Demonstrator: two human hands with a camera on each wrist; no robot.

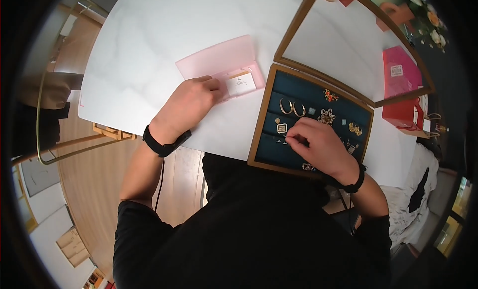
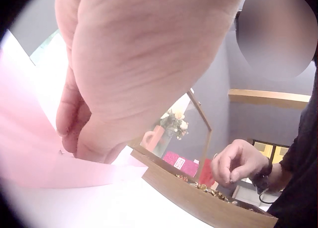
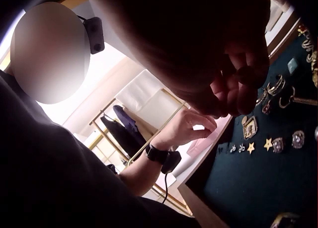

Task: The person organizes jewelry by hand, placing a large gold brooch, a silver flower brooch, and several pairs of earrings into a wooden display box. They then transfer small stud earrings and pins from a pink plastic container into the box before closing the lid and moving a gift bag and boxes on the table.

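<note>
White marble table: your left hand (image 1: 191, 101) pins the pink plastic case (image 1: 221, 70), your right hand (image 1: 318, 144) pinches a tiny earring (light, slippery, bendable) by its edge at the jewellery tray's (image 1: 259, 132) six o'clock.

A white marble-look table (image 1: 149, 50) carries everything. Near its middle lies an open pink plastic case (image 1: 219, 65), lid folded back toward the far edge. Just beside it, toward the right, a wood-framed jewellery tray (image 1: 259, 129) with dark lining reaches the near edge. A red box (image 1: 401, 115) sits near the right edge.
</note>
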